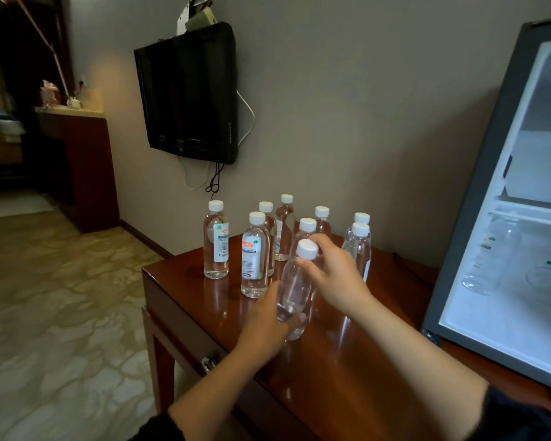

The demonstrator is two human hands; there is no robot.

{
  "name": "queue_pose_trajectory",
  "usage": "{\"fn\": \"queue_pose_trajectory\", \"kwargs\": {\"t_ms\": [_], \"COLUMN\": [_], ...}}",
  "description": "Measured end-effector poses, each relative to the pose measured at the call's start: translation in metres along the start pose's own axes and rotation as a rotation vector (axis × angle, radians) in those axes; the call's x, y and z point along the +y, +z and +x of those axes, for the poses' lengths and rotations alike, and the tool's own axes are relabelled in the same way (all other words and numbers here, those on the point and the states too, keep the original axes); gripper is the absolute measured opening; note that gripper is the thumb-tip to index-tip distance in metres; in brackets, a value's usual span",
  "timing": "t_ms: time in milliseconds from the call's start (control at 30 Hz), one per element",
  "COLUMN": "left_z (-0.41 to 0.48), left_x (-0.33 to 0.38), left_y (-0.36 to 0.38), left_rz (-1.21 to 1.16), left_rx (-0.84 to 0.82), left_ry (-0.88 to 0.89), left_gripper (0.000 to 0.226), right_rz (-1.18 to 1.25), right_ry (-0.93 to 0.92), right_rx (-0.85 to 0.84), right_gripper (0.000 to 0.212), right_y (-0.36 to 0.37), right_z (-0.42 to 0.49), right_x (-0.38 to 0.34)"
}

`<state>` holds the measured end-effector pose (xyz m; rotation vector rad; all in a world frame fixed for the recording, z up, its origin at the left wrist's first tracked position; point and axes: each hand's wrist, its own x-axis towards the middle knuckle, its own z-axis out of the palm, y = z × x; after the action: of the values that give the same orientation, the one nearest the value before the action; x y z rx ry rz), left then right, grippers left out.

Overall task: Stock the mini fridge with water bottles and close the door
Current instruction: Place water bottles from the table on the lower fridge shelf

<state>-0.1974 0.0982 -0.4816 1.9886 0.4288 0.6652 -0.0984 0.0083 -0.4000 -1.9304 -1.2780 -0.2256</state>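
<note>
Fingers of your left hand (263, 323) curl round the base of a tilted water bottle (295, 291); your right hand (334, 275) grips its neck, left of the open mini fridge (477, 202).

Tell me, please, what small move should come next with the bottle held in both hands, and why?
Probably carry the held bottle rightward toward the open mini fridge. The left hand grips its lower body, the right hand its neck, so it seems secured, and the fridge shows a stocked bottle with room beside it.
</note>
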Motion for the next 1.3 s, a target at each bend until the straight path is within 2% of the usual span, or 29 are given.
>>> {"fn": "queue_pose_trajectory", "kwargs": {"t_ms": [100, 233, 400, 500, 667, 867, 967, 1100, 1233, 1300], "left_z": [-0.006, -0.015, -0.028, -0.032, -0.021, -0.003, 0.005, 0.022, 0.032, 0.035], "left_x": [0.006, 0.020, 0.048, 0.070, 0.102, 0.126, 0.139, 0.151, 0.153, 0.154], "left_y": [0.005, 0.021, 0.052, 0.076, 0.125, 0.181, 0.203, 0.230, 0.255, 0.262], "left_rz": [0.038, 0.029, -0.088, -0.149, -0.222, -0.208, -0.229, -0.246, -0.205, -0.186], "left_rx": [-0.016, -0.011, -0.015, -0.054, -0.123, -0.226, -0.255, -0.287, -0.218, -0.180], "left_ry": [0.038, 0.088, 0.156, 0.184, 0.218, 0.263, 0.255, 0.234, 0.180, 0.155], "left_gripper": [0.050, 0.058, 0.043, 0.043, 0.047, 0.048, 0.045, 0.046, 0.062, 0.063], "right_rz": [0.050, 0.089, 0.131, 0.132, 0.059, 0.130, 0.090, -0.012, -0.159, -0.204], "right_ry": [0.039, 0.046, 0.008, 0.023, 0.136, 0.297, 0.343, 0.380, 0.365, 0.357], "right_rx": [0.016, 0.025, 0.058, 0.041, 0.046, 0.068, 0.120, 0.199, 0.282, 0.281], "right_gripper": [0.029, 0.027, 0.027, 0.036, 0.041, 0.053, 0.059, 0.055, 0.058, 0.057], "right_y": [-0.016, -0.045, -0.093, -0.122, -0.159, -0.196, -0.210, -0.221, -0.219, -0.216], "right_z": [-0.014, -0.033, -0.063, -0.083, -0.108, -0.127, -0.127, -0.119, -0.108, -0.102], "right_x": [0.003, 0.003, 0.006, 0.013, 0.042, 0.081, 0.098, 0.120, 0.137, 0.144]}}
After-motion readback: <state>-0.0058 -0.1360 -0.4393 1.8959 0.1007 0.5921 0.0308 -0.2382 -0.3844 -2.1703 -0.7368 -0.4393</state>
